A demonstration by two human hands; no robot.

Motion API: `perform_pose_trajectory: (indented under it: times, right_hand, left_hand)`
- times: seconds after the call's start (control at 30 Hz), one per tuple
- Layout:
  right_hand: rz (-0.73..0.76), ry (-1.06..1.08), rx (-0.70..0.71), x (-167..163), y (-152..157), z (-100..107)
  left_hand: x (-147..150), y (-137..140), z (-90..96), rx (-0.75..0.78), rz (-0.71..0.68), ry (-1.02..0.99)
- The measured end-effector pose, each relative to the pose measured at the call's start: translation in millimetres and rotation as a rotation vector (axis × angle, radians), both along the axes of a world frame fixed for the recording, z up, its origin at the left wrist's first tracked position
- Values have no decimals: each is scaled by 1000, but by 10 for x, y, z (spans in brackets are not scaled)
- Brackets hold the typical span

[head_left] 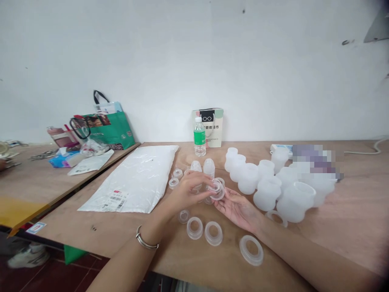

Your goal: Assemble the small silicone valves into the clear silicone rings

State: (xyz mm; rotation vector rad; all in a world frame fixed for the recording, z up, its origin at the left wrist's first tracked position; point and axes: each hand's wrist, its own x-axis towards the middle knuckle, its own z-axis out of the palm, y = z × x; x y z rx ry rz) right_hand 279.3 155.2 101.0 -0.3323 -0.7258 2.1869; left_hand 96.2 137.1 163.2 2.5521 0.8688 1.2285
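Note:
Above the table's middle, both hands meet on a translucent plastic collar ring (217, 191) with a smaller clear piece seated in its centre. My left hand (192, 187), reaching in from the left, pinches the ring at its upper side. Fingers of my right hand (238, 207) support the same ring from below and the right, palm turned up. Several loose collar rings (213, 233) lie on the table below the hands. Clear dome-shaped caps (209, 167) stand just behind the left hand, partly hidden by it. Small clear ringed pieces (174, 183) sit left of them.
Several frosted white bottle bodies (267, 194) stand in a group at the right. A white mailing bag (133, 174) lies at the left. A water bottle (199, 138) and a paper bag (217, 125) stand at the wall. A green bag (117, 129) is on the left table.

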Motion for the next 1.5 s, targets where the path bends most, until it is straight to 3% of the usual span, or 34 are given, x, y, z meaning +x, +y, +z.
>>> perform_pose_trajectory:
  times: [0.3,0.47,0.73,0.93,1.23,1.5]
  right_hand:
    - [-4,-5,43,8,14,3]
    - [-36,10,33,7,23,7]
    - [-52,14,-14,-1,19,-12]
    - [-103,-41,64,-19,62,-82]
    - [-140,-155,169,-47,68,-90]
    - [-179,-287,301,-71,-15,-20]
  left_hand:
    - [30,100,-135,168,-18,92]
    - [28,66,-125,104,29,171]
    - [51,74,-210,81,-9,161]
    - [68,44,-183,80,9,161]
    - [109,-12,-150,-132,92,157]
    - [154,-79,-70,-28,134,285]
